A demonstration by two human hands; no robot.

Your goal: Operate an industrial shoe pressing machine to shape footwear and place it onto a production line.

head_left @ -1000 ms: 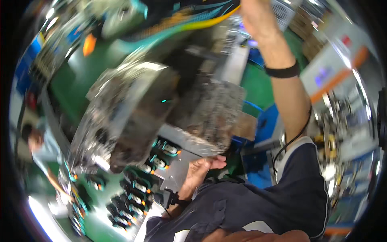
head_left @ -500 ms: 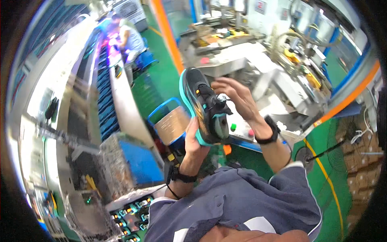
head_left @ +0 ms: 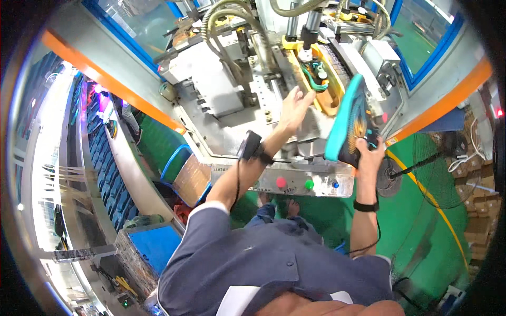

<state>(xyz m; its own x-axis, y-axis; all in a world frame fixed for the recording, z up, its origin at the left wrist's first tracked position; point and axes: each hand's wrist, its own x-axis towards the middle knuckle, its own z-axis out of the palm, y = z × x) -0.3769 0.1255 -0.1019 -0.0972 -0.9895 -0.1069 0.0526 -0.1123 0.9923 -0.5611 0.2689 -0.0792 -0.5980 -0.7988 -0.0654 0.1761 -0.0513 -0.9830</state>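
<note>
My right hand grips a dark running shoe at its opening end. The shoe is tilted, with its teal sole turned to the left and its toe pointing up and away. My left hand reaches out over the press machine with nothing in it, fingers apart. Just beyond those fingertips is a yellow-edged trough in the machine. Inside it, under a vertical press rod, sits a second shoe with teal edges, partly hidden by the rod.
Red, green and blue buttons line the machine's front panel. Orange-edged frame posts stand at both sides. To the left are a blue-framed cart, a blue-topped box and a conveyor. A floor fan stands at right.
My view has turned right to face the machine. The shoe has passed from my left hand to my right, which carries it rightward. My left hand has moved out over the machine.
</note>
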